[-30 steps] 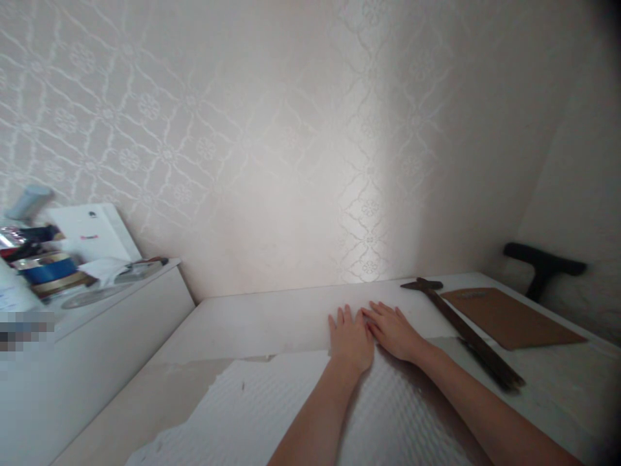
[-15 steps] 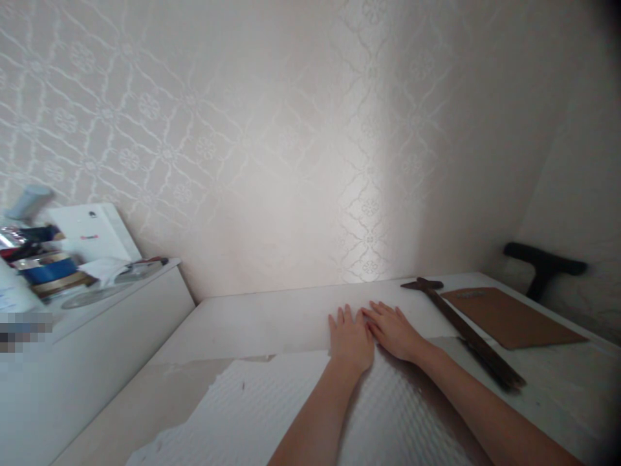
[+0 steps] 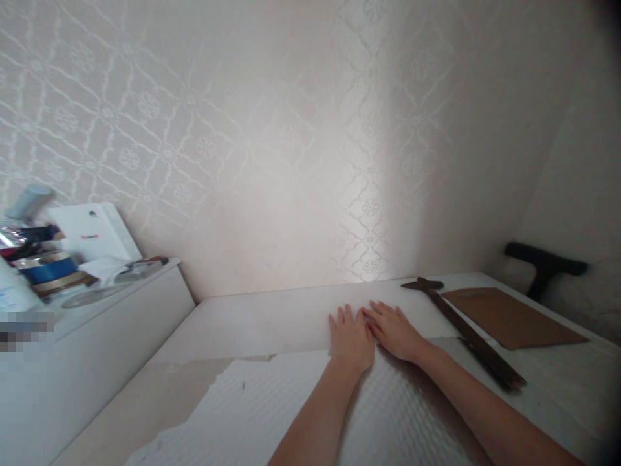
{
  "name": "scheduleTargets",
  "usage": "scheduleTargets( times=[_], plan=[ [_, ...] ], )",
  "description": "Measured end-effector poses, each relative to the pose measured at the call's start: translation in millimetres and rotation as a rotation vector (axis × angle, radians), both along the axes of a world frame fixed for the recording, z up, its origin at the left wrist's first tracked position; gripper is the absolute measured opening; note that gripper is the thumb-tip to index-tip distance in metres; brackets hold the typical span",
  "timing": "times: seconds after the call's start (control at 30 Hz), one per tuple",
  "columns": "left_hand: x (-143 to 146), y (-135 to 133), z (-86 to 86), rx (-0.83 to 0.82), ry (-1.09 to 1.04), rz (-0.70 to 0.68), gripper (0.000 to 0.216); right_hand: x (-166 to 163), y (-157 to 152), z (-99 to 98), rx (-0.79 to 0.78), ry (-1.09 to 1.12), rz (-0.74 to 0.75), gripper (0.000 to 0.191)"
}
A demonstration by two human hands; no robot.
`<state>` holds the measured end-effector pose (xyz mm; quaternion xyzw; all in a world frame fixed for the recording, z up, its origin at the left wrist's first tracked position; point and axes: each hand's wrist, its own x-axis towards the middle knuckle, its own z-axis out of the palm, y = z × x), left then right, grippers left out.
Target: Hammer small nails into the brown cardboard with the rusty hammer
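Note:
My left hand [image 3: 350, 338] lies flat on the table, fingers stretched out, at the far edge of a white textured sheet [image 3: 252, 408]. My right hand [image 3: 392, 330] lies flat beside it, fingers spread, its fingertips touching the left hand. Both palms press down on the sheet and hold nothing. A long dark wooden T-shaped ruler [image 3: 466, 333] lies just right of my right hand.
A brown board [image 3: 509, 318] lies at the right of the white table [image 3: 262, 317]. A black handle [image 3: 543, 264] stands by the right wall. A white cabinet [image 3: 111, 310] on the left carries tape rolls, a white box and clutter. Patterned wallpaper covers the wall behind.

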<state>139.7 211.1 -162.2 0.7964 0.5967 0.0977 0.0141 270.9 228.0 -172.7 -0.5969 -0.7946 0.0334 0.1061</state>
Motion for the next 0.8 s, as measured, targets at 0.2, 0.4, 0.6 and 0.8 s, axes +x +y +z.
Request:
scheduleTargets(
  times=[0.2,0.4,0.6,0.8],
  plan=[
    [-0.3,-0.4,0.2,0.010,-0.008,-0.003,0.049,0.0,0.1,0.3,-0.010,0.003,0.011,0.049],
    [-0.3,-0.3,0.1,0.012,0.000,0.000,0.049,-0.8,-1.8,4.2,-0.022,0.002,0.010,0.050],
    [0.0,-1.3,0.7,0.017,-0.008,-0.003,0.049,-0.1,-0.5,3.4,-0.028,-0.010,0.015,0.049],
    [0.0,-1.6,0.7,0.016,-0.010,-0.004,0.048,0.3,0.7,2.7,-0.042,-0.010,0.013,0.050]
  ],
)
